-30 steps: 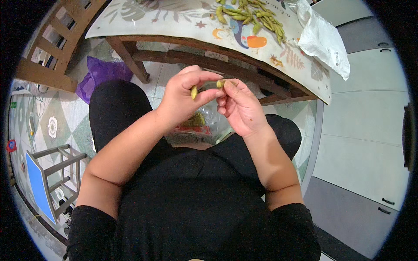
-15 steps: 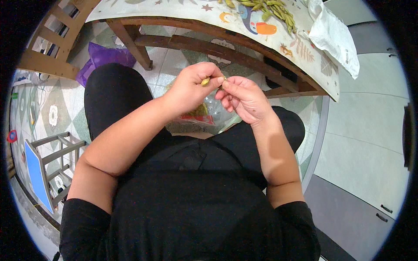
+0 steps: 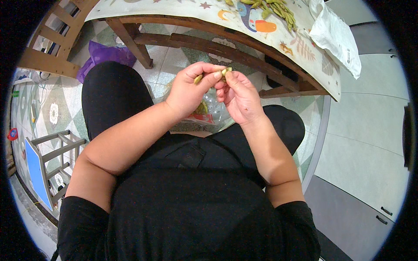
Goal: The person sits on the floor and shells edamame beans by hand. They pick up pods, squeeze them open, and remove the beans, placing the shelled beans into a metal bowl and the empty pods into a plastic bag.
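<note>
Between my two hands a yellow-green bean pod [image 3: 226,71] is pinched by the fingertips and thumbs. My left hand [image 3: 190,87] grips it from the left, with another yellowish pod piece [image 3: 198,79] tucked in its curled fingers. From the right, my right hand [image 3: 241,96] presses its thumb against the pod, palm turned partly up. Below the hands, between my knees, a clear plastic bag [image 3: 214,111] with a red patch holds more greenish pods [image 3: 201,108]; the hands hide part of it. A pile of bean pods [image 3: 278,12] lies on the table at the top.
A wooden table [image 3: 174,21] with a printed cloth stands ahead. A white bag [image 3: 334,37] hangs over its right corner. On the floor are a purple bag [image 3: 109,55] at left and a blue-topped stool [image 3: 38,174]. Pale cabinets [image 3: 365,122] line the right.
The right hand has shifted slightly left and up, its wrist more upright. More of the pod now shows above the fingertips. The left hand has tilted a little, still pinching.
</note>
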`<action>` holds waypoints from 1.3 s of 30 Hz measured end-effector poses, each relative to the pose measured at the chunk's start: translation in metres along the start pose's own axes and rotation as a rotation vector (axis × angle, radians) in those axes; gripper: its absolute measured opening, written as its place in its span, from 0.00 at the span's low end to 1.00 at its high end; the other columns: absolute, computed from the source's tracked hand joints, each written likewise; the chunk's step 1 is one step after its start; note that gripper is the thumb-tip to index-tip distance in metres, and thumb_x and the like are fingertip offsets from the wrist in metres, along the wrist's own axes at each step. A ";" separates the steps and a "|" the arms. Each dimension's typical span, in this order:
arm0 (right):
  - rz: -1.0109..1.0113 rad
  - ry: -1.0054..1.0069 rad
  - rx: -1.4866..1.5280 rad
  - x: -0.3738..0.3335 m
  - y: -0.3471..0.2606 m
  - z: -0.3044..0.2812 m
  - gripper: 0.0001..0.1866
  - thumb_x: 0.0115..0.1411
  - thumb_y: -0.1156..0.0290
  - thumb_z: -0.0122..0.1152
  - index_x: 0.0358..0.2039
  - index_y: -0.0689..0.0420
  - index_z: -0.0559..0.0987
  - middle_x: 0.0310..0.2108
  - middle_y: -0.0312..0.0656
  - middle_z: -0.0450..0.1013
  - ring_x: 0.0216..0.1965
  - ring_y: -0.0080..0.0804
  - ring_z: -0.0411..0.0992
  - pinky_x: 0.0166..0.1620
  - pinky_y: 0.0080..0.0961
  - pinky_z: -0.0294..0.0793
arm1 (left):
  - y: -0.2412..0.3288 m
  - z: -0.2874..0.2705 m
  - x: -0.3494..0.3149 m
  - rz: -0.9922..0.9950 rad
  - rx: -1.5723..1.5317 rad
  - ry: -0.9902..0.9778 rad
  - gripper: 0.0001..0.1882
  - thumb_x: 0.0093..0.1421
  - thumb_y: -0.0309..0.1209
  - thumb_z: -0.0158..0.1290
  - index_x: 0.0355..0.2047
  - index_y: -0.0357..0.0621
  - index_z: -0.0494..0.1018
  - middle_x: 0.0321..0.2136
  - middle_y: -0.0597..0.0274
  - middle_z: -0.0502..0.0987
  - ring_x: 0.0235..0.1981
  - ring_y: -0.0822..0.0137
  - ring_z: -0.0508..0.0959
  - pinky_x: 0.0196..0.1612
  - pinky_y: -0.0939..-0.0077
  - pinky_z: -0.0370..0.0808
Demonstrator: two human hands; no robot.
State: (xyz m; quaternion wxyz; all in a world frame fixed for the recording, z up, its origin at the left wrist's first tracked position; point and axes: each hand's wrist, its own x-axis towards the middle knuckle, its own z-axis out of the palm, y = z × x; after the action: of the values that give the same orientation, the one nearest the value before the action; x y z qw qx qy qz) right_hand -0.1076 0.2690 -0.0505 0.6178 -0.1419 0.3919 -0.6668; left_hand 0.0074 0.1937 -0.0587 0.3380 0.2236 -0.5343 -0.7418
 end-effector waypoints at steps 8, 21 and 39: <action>-0.198 0.071 -0.341 -0.003 0.000 -0.001 0.04 0.54 0.73 0.50 0.29 0.59 0.70 0.23 0.37 0.70 0.22 0.21 0.66 0.26 0.16 0.66 | 0.009 -0.003 0.003 -0.096 0.059 -0.030 0.07 0.51 0.25 0.51 0.31 0.37 0.70 0.26 0.66 0.71 0.28 0.78 0.70 0.34 0.85 0.67; -0.573 0.123 -0.930 -0.003 0.001 -0.010 0.06 0.53 0.78 0.51 0.32 0.61 0.70 0.25 0.33 0.68 0.25 0.14 0.63 0.28 0.10 0.63 | 0.005 -0.021 0.015 -0.575 -0.786 -0.046 0.04 0.53 0.29 0.46 0.29 0.46 0.66 0.14 0.75 0.55 0.14 0.80 0.53 0.18 0.86 0.52; -0.339 0.087 -1.282 0.001 0.003 -0.013 0.05 0.50 0.75 0.55 0.29 0.60 0.73 0.22 0.29 0.65 0.22 0.13 0.60 0.25 0.10 0.60 | 0.010 -0.029 0.018 -0.269 0.130 -0.252 0.14 0.47 0.25 0.50 0.36 0.43 0.66 0.18 0.75 0.62 0.18 0.82 0.59 0.21 0.89 0.55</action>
State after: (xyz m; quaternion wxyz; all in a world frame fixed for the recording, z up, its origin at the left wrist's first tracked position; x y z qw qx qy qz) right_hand -0.1150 0.2727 -0.0616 0.2812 -0.5140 0.7076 -0.3949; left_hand 0.0185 0.1599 -0.0581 0.1509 0.2197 -0.5845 -0.7664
